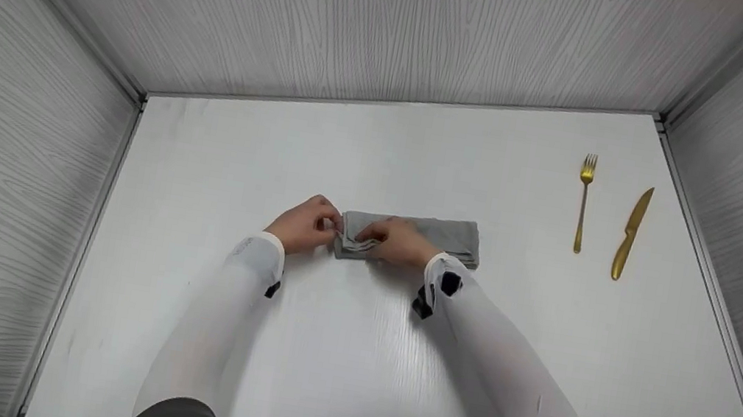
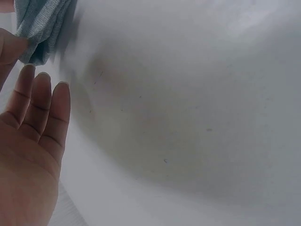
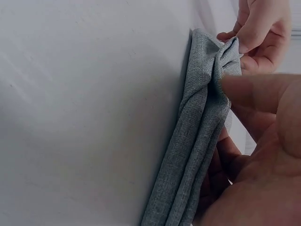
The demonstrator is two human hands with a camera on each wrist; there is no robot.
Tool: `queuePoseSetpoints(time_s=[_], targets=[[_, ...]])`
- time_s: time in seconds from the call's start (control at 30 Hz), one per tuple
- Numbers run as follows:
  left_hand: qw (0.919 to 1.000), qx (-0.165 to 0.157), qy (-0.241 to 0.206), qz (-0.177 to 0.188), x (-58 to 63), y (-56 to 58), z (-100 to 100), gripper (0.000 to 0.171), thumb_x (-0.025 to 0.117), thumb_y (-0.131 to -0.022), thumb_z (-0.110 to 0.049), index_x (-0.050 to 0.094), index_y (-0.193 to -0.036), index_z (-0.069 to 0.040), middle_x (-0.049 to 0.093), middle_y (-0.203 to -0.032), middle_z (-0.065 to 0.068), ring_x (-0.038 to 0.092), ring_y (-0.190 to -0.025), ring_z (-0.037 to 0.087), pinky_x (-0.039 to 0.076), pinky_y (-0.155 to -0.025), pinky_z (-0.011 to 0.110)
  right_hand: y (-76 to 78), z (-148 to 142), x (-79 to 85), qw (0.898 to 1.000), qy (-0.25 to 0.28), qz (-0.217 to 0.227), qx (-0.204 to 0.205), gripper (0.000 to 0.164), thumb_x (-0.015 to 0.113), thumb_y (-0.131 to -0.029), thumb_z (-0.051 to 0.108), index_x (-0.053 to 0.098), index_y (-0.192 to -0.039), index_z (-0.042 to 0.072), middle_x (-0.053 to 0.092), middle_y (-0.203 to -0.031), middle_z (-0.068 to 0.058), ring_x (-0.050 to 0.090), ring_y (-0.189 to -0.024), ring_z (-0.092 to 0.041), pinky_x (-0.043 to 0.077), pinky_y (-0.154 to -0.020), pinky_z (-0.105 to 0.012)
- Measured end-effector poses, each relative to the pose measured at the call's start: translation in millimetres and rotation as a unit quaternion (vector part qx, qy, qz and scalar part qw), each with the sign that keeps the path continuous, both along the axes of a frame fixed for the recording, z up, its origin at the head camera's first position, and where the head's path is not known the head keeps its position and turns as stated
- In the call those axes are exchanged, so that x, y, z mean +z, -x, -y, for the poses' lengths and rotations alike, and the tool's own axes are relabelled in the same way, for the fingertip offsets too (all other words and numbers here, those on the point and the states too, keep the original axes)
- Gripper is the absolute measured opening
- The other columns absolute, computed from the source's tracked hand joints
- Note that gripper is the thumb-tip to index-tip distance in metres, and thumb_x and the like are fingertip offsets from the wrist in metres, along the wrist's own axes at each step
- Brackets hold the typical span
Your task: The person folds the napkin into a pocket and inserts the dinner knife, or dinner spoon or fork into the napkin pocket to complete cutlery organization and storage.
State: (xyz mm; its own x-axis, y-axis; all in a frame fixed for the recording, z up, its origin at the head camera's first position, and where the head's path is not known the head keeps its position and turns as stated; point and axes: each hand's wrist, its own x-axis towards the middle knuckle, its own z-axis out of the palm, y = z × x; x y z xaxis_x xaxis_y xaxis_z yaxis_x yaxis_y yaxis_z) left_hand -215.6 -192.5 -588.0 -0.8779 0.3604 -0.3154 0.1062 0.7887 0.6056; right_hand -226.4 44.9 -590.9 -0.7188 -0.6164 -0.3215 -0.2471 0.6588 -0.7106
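A grey cloth napkin, folded into a long narrow strip of several layers, lies across the middle of the table. At its left end my left hand pinches the edge between thumb and forefinger; the other fingers stretch out in the left wrist view, below the cloth. My right hand lies over the napkin's left half, thumb and fingers gripping the near layers. In the right wrist view the cloth shows a rumpled, raised fold beside the right thumb.
To the right lie a gold fork, tines pointing away, and a gold knife beside it. The white table is bounded by grey wood-grain panels at the back and both sides.
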Motion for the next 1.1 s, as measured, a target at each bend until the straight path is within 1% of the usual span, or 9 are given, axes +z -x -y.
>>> queuePoseSetpoints(time_s=[0.07,0.2,0.27,0.47,0.57,0.7,0.87,1.0,1.1], targets=[[0.9999,-0.009,0.009,0.002,1.3,-0.4,-0.6,0.014,0.061,-0.092,-0.023,0.070,-0.102,-0.024,0.053,-0.119,-0.001,0.052,-0.096,0.020,0.047,-0.086,0.036,-0.9,0.5,-2.0,1.000,0.009,-0.002,-0.011,0.029,0.070,-0.092,0.018,0.073,-0.120,0.016,0.071,-0.121,-0.001,0.060,-0.115,-0.023,0.048,-0.099,-0.037],[0.9995,-0.023,0.023,0.003,2.4,-0.6,-1.3,0.014,0.066,-0.093,-0.031,0.072,-0.104,-0.027,0.053,-0.120,-0.001,0.053,-0.095,0.020,0.047,-0.086,0.037,-2.1,1.9,-4.7,0.999,0.020,-0.014,-0.035,0.023,0.063,-0.096,0.018,0.076,-0.116,0.015,0.074,-0.116,-0.001,0.063,-0.112,-0.021,0.050,-0.096,-0.036],[0.9993,-0.027,0.025,0.002,2.2,-0.5,-1.0,0.013,0.067,-0.093,-0.033,0.072,-0.104,-0.028,0.053,-0.119,-0.001,0.053,-0.094,0.020,0.047,-0.085,0.036,-2.5,2.2,-4.8,0.998,0.022,-0.011,-0.051,0.022,0.061,-0.099,0.019,0.076,-0.114,0.015,0.074,-0.115,-0.001,0.064,-0.112,-0.021,0.049,-0.097,-0.035],[0.9994,-0.033,0.006,0.004,2.8,-1.0,3.1,0.008,0.067,-0.094,-0.028,0.072,-0.101,-0.029,0.054,-0.115,0.000,0.051,-0.091,0.019,0.045,-0.083,0.034,-4.0,4.2,-6.2,0.994,0.031,0.022,-0.106,0.021,0.060,-0.101,0.022,0.076,-0.113,0.015,0.074,-0.113,-0.002,0.063,-0.111,-0.020,0.049,-0.097,-0.034],[0.9992,-0.036,-0.009,0.012,5.3,-2.5,5.6,0.008,0.067,-0.095,-0.028,0.072,-0.101,-0.030,0.055,-0.115,0.001,0.051,-0.093,0.019,0.045,-0.084,0.034,-5.1,6.4,-6.1,0.992,0.040,0.031,-0.119,0.021,0.061,-0.100,0.020,0.076,-0.113,0.013,0.074,-0.113,-0.005,0.064,-0.109,-0.022,0.050,-0.096,-0.034],[0.9988,-0.040,-0.012,0.024,8.5,-4.6,7.6,0.010,0.066,-0.095,-0.027,0.072,-0.102,-0.029,0.054,-0.115,0.000,0.052,-0.096,0.019,0.046,-0.086,0.034,-5.2,8.1,-5.8,0.991,0.051,0.042,-0.119,0.021,0.062,-0.098,0.014,0.075,-0.114,0.010,0.074,-0.113,-0.006,0.065,-0.106,-0.021,0.051,-0.094,-0.033],[0.9988,-0.041,0.001,0.027,8.2,-5.1,6.7,0.011,0.066,-0.093,-0.026,0.072,-0.102,-0.030,0.054,-0.115,-0.001,0.053,-0.094,0.019,0.046,-0.083,0.034,-4.3,6.1,-5.3,0.988,0.068,0.079,-0.112,0.029,0.060,-0.092,0.002,0.074,-0.116,0.011,0.073,-0.115,-0.005,0.062,-0.101,-0.018,0.048,-0.085,-0.026],[0.9985,-0.047,0.012,0.024,5.0,-5.1,5.7,0.010,0.070,-0.093,-0.030,0.074,-0.102,-0.032,0.056,-0.113,-0.001,0.053,-0.092,0.018,0.046,-0.081,0.034,-3.5,3.6,-4.4,0.989,0.061,0.089,-0.103,0.031,0.060,-0.090,0.004,0.075,-0.116,0.015,0.073,-0.116,-0.001,0.058,-0.098,-0.015,0.045,-0.081,-0.024],[0.9983,-0.051,0.015,0.021,2.9,-5.5,6.6,0.011,0.069,-0.093,-0.030,0.074,-0.102,-0.033,0.057,-0.112,-0.002,0.053,-0.091,0.017,0.046,-0.081,0.033,-3.0,2.4,-3.3,0.990,0.055,0.085,-0.094,0.031,0.061,-0.091,0.006,0.076,-0.115,0.018,0.073,-0.118,0.001,0.058,-0.101,-0.015,0.046,-0.086,-0.026]])
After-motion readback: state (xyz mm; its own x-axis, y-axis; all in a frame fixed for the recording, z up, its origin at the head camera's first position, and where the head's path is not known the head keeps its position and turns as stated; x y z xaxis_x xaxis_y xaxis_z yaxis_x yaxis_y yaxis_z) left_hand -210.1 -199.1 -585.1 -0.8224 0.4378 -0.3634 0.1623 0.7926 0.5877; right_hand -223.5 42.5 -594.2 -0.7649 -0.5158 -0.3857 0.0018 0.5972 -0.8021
